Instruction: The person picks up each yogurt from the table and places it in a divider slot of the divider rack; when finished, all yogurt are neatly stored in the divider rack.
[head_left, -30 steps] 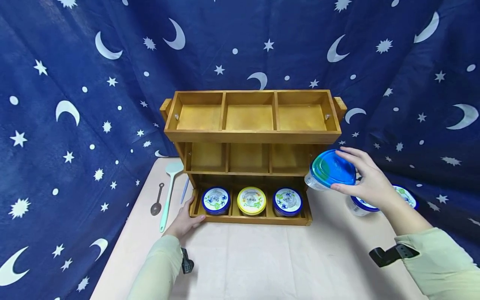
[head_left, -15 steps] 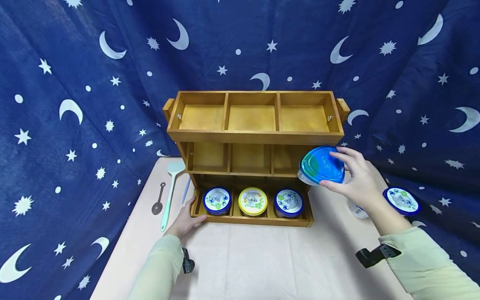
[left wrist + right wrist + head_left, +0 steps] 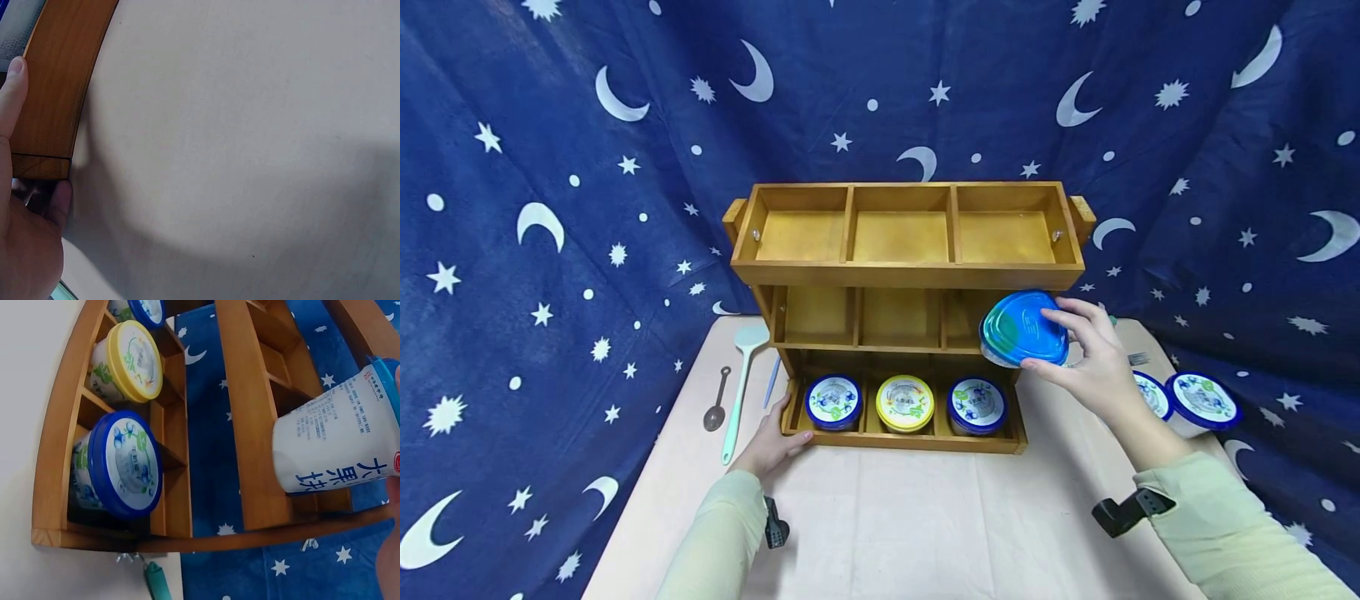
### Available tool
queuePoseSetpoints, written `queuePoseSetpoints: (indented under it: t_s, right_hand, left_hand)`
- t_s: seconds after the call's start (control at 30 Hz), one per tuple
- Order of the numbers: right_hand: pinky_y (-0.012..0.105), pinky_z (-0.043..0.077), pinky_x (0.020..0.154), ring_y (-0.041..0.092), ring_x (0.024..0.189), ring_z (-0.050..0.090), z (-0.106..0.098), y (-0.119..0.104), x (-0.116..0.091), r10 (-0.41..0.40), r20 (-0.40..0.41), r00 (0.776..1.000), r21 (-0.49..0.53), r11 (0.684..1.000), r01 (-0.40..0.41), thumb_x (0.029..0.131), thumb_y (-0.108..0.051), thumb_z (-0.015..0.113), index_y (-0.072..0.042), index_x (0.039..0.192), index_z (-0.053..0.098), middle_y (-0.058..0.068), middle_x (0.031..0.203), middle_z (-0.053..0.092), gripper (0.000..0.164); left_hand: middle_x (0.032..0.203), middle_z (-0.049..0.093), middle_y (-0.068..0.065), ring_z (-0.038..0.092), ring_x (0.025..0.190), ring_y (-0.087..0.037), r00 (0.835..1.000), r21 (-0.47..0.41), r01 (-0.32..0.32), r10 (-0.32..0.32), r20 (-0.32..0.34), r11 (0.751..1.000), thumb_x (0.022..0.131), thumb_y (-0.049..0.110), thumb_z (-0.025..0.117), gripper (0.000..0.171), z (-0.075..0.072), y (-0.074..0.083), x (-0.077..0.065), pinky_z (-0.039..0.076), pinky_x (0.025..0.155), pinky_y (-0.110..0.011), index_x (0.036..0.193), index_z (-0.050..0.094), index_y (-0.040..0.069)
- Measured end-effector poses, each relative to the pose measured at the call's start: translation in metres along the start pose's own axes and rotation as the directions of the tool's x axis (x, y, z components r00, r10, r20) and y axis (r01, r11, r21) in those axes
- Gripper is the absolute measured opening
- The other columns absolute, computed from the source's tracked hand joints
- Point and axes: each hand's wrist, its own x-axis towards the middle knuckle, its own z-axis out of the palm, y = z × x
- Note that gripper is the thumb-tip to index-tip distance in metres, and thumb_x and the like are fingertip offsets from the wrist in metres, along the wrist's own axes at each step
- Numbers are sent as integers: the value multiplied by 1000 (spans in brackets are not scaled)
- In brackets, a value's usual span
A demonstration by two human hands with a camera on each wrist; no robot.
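At the right compartment [image 3: 961, 312] of the middle tier [image 3: 895, 347], the right hand [image 3: 1093, 358] pinches a tilted blue-lidded cup [image 3: 1026, 329] between spread fingers and thumb; it looks light, stiff and smooth, best held round its top. The left hand [image 3: 771, 437] grips the wooden rack [image 3: 910, 442]; the top tier [image 3: 907, 275] limits headroom, three tubs [image 3: 905, 404] sit below.

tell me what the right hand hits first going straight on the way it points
The right hand, led by the blue-lidded cup it holds, would probably meet the wooden rack at its middle-tier right compartment; depth is unclear, so cup and rack may touch.
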Motion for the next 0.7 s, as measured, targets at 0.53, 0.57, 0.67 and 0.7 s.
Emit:
queuePoseSetpoints:
  t_s: [0.53,0.57,0.67,0.7]
  right_hand:
    - [5,33,78,34,106,52,1,-13,3,86,43,995,12,996,-86,72,-23,82,-3,121,60,15,134,45,57]
    - [5,33,78,34,105,53,1,-13,3,93,43,995,12,996,-94,73,-24,82,-3,122,60,15,134,44,58]
    - [8,37,83,35,107,52,3,-14,2,121,40,992,25,992,-122,74,-24,81,-3,123,59,15,135,42,58]
    - [15,42,88,36,108,51,4,-15,1,133,38,990,35,990,-134,74,-24,81,-3,123,59,15,136,41,58]
  left_hand:
    - [148,21,-28,21,135,-44,1000,14,-7,7,4,1000,81,41,71,96,1,-4,3,18,108,-57,151,11,15]
    - [148,21,-28,21,135,-44,1000,17,-5,5,4,1000,81,41,71,96,1,-4,3,18,108,-58,151,11,15]
    - [149,20,-27,20,135,-43,1000,17,4,-4,5,1000,80,44,71,97,1,-4,3,18,108,-57,151,10,16]
    - [149,20,-27,20,135,-44,1000,17,4,-4,4,1000,80,44,71,97,1,-3,2,18,108,-58,151,10,16]
